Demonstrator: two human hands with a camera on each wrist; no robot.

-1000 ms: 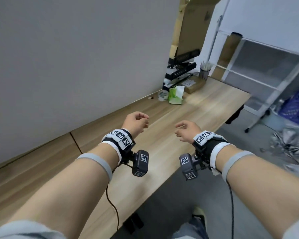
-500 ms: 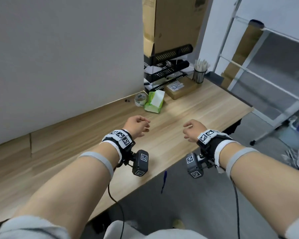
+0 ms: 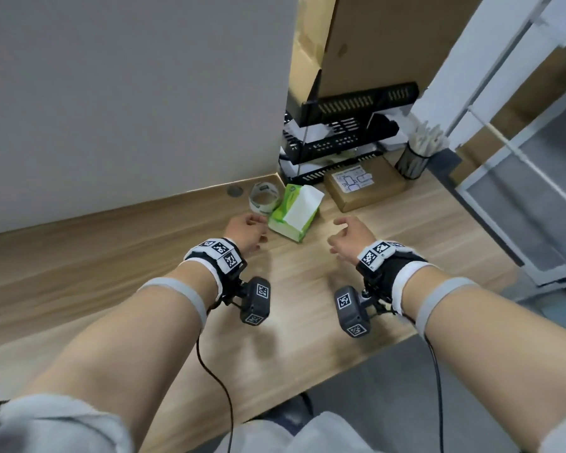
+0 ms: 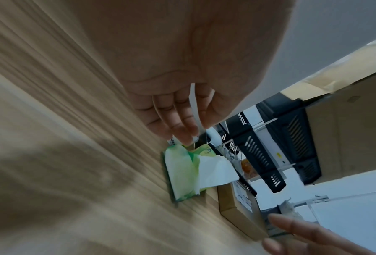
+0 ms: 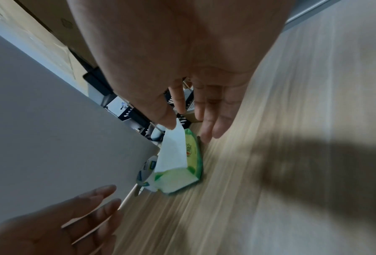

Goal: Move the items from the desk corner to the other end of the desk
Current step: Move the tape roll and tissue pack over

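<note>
A green tissue pack [image 3: 296,212] with a white sheet sticking out lies near the desk corner, seen close in both wrist views [image 4: 182,172] [image 5: 178,167]. A roll of clear tape [image 3: 263,197] sits just left of it against the wall. Behind are a brown cardboard box [image 3: 365,184], a black tiered paper tray [image 3: 340,142] and a mesh pen cup [image 3: 412,158]. My left hand [image 3: 252,228] hovers just left of the pack, fingers relaxed and holding nothing. To the right of the pack hovers my right hand [image 3: 340,230], its fingers [image 5: 206,120] loosely extended and empty.
The wooden desk [image 3: 144,266] runs off to the left along a grey wall [image 3: 128,93]. A large cardboard carton [image 3: 389,37] stands behind the tray. A white metal rack frame [image 3: 520,142] is off the desk's right end. The desk's front edge is near my wrists.
The view has closed in on the desk corner. Both hands have travelled forward along the desk and now flank the tissue pack, with the fingers less curled than before.
</note>
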